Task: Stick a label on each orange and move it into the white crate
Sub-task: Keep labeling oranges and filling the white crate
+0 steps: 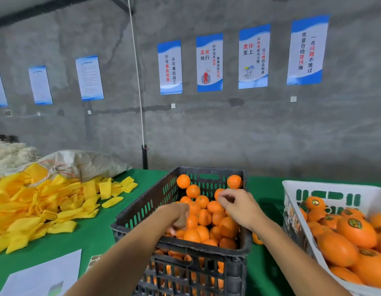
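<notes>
A black crate (238, 251) in the middle of the green table holds a heap of unlabelled oranges (203, 216). My left hand (176, 214) reaches down into its near left corner, fingers curled over an orange (174, 232) that is mostly hidden under them. My right hand (238, 207) hovers over the heap toward the crate's right side, thumb and forefinger pinched together; I see nothing between them. The white crate (292, 189) stands at the right, filled with oranges (356, 231) that carry round green labels.
One orange (258, 239) lies on the table between the two crates. Yellow foam sleeves (46, 204) are piled at the left before a white sack (89, 161). A paper sheet (42, 276) and a label sheet (93, 260) lie at the near left. A concrete wall with posters stands behind.
</notes>
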### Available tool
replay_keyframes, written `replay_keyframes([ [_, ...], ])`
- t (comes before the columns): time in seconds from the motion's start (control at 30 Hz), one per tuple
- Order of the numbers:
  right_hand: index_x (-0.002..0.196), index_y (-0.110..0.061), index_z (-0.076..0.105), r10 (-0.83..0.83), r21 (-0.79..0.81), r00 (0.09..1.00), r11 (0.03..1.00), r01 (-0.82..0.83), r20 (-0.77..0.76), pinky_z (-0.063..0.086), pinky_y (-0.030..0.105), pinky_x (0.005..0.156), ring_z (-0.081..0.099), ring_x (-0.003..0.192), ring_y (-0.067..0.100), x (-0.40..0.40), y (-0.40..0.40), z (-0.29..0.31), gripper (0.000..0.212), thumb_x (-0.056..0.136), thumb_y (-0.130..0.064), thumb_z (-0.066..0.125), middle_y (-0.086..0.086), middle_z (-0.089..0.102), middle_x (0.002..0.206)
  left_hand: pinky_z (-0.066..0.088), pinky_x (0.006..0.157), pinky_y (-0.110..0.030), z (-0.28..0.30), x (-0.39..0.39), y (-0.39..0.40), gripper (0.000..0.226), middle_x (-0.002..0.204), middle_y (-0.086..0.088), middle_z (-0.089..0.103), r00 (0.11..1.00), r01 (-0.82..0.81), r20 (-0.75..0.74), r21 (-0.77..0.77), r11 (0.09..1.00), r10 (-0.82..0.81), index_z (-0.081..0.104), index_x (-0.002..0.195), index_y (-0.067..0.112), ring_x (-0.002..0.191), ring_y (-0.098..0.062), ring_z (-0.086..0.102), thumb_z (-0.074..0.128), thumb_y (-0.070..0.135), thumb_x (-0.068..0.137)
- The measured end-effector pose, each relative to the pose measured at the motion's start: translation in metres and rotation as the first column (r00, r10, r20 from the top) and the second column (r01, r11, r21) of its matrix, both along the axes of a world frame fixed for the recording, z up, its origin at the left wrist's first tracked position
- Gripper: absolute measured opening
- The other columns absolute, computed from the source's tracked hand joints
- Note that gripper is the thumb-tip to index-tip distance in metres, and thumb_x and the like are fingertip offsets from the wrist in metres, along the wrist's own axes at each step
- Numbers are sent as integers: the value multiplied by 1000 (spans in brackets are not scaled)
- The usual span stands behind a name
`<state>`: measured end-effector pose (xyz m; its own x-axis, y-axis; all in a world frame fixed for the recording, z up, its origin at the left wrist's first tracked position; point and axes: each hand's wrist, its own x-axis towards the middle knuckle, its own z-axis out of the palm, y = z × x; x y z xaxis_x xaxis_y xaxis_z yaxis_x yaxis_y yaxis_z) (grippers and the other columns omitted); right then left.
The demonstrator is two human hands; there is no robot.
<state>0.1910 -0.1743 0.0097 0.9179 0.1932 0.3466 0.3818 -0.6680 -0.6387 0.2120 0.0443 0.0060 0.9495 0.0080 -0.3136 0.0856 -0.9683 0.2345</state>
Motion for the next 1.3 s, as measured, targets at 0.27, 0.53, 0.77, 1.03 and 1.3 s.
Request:
replay_keyframes([
  [0.27,156,-37,38,-18,348,986,937,-42,168,40,13,103,46,127,-10,-56,-20,-7,60,101,-61,45,-24,47,145,58,83,-39,18,-69,-78,57,127,4,40,602,463,794,-433,774,84,45,146,26,72,-9,67,69,32,94],
  [0.53,155,-33,36,-133,431,930,902,-31,344,40,18,109,44,138,-3,-145,-77,-68,63,99,-56,54,-14,44,153,60,86,-41,-58,-156,-159,76,151,17,28,393,692,919,-299,657,4,35,152,35,124,-17,58,72,11,91],
  [0.77,156,-46,24,12,107,997,994,-21,78,37,7,106,36,136,-14,-188,-108,-164,72,93,-65,53,-30,34,153,56,94,-43,-170,-190,-163,88,152,28,22,766,563,619,-516,646,-173,16,153,58,117,-18,58,59,9,94],
  [1.03,152,-65,13,133,-83,976,985,-149,-175,27,22,119,18,144,-19,-222,-134,-240,71,90,-84,43,-44,14,158,54,94,-39,-235,-199,-144,72,154,22,14,863,413,486,-520,748,-139,15,144,67,110,-18,63,57,24,105],
  [1.3,140,-63,48,317,-159,914,918,-363,-252,16,28,121,15,147,-13,-222,-136,-247,62,82,-84,59,-45,18,157,53,96,-44,-241,-190,-147,65,159,19,14,859,386,503,-518,763,-93,17,152,54,116,-23,60,53,26,107],
])
